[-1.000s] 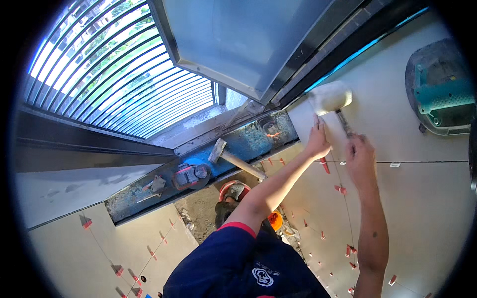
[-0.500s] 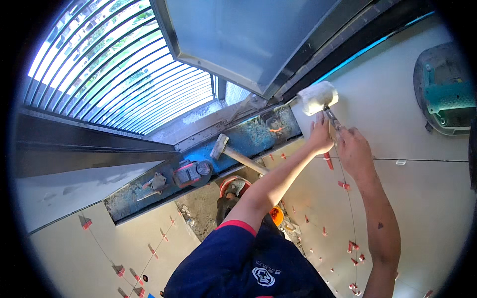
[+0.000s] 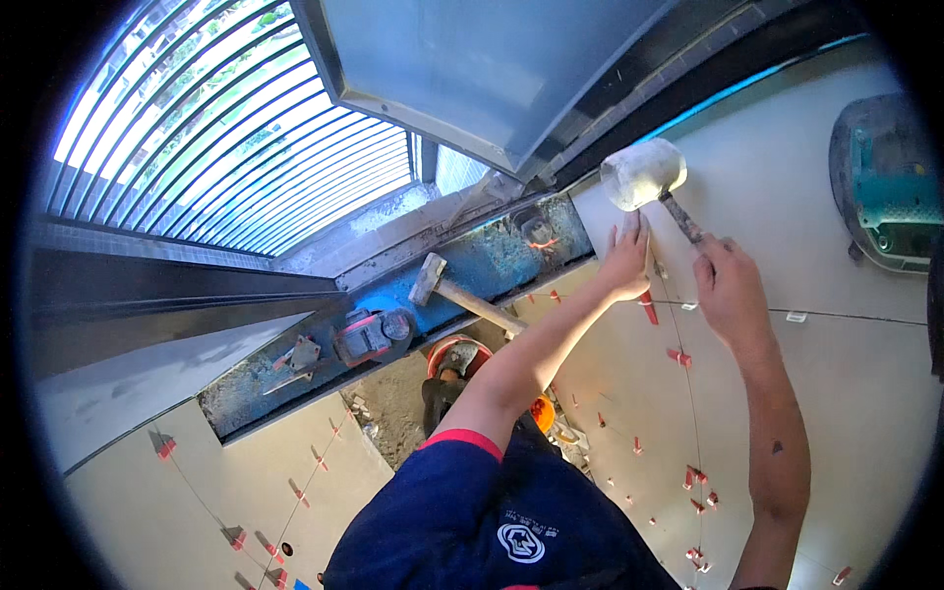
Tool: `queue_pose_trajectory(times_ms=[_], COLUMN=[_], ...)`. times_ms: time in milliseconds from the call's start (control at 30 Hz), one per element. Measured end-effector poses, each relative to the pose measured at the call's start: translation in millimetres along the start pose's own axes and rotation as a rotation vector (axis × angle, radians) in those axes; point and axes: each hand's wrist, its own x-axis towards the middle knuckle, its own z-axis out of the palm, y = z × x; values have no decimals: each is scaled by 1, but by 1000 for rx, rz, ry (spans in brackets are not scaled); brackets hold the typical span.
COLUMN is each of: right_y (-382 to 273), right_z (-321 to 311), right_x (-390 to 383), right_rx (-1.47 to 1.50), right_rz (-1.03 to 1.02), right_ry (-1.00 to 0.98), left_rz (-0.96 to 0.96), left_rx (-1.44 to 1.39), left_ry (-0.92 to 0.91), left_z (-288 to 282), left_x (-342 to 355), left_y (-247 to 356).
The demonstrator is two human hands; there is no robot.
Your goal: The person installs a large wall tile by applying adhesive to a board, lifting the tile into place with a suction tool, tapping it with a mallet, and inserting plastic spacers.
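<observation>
We see the broad pale floor tile [image 3: 762, 221] towards half past two; we judge it stiff, heavy and brittle at the edges, best held by its flat face rather than a corner. Farther out on the same bearing sits the teal power tool [image 3: 890, 192]. At two o'clock we have the white-headed mallet [image 3: 644, 174], over the tile; we cannot tell whether it touches. It should swing head-heavy, so its dark handle is the place to hold. Our right grip [image 3: 733, 290], at three o'clock, closes round that handle; our left grip [image 3: 623, 265], nearer centre, is unclenched, fingers extended just below the mallet's head. Smallest, the red levelling wedge [image 3: 648, 307] lies near the left wrist.
</observation>
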Motion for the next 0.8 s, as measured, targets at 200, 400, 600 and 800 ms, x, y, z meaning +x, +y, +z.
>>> queue_pose_trajectory(times_ms=[200,400,600,800], right_y=[12,-5,8,14], right_z=[-9,-4,-13,-14], right_x=[-10,-8,2,-7], right_rx=[44,-60,-18,44], right_rz=[50,-36,11,99], right_ry=[73,113,126,108], left_rz=[16,62,98,131], left_rx=[22,82,184,243], left_ry=[-20,30,-6,65], left_z=[-3,5,4,7], left_x=[-3,0,-7,-12], left_y=[4,-21,-24,-21])
